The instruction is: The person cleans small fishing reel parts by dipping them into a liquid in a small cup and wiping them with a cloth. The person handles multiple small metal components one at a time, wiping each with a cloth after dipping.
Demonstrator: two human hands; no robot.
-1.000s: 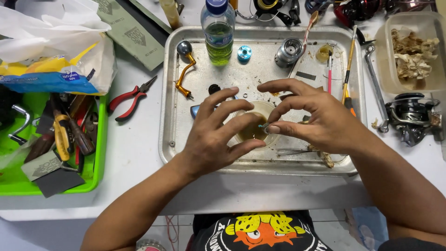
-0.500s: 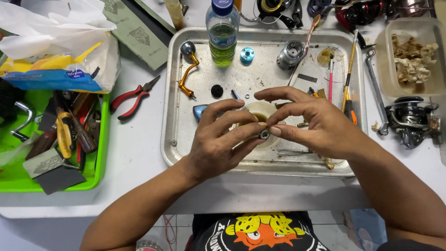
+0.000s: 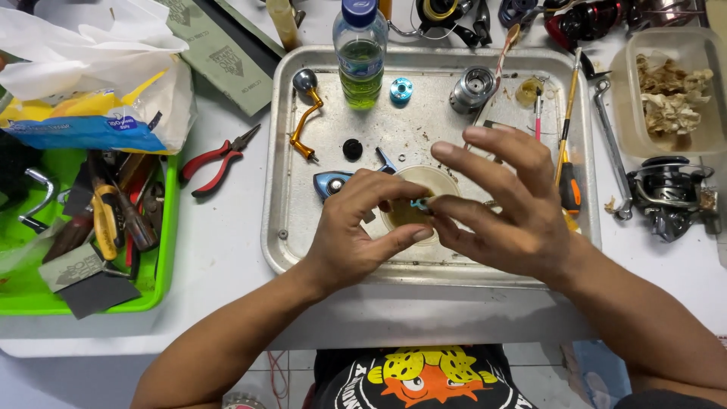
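- The left hand [image 3: 356, 235] and the right hand [image 3: 515, 212] meet over the middle of a metal tray [image 3: 284, 189] on the white table [image 3: 219, 250].
- Between them sits a small blue part [image 3: 419, 203], pinched by the left thumb and forefinger and the right fingertips; both sets of fingers are closed on it, with the right hand's other fingers spread upward.
- Directly beneath the part lies a round cream-coloured cup [image 3: 439, 182], mostly hidden by the hands.
- On the tray around them: a gold reel handle [image 3: 305, 121], a bottle of green liquid [image 3: 361, 57], a blue ring [image 3: 401, 89], a silver spool [image 3: 472, 89] and an orange-handled screwdriver [image 3: 568, 163].
- Red pliers [image 3: 219, 160] lie on the table just left of the tray, beside a green bin [image 3: 163, 288] full of tools.
- A dark fishing reel [image 3: 670, 193] sits well to the right.
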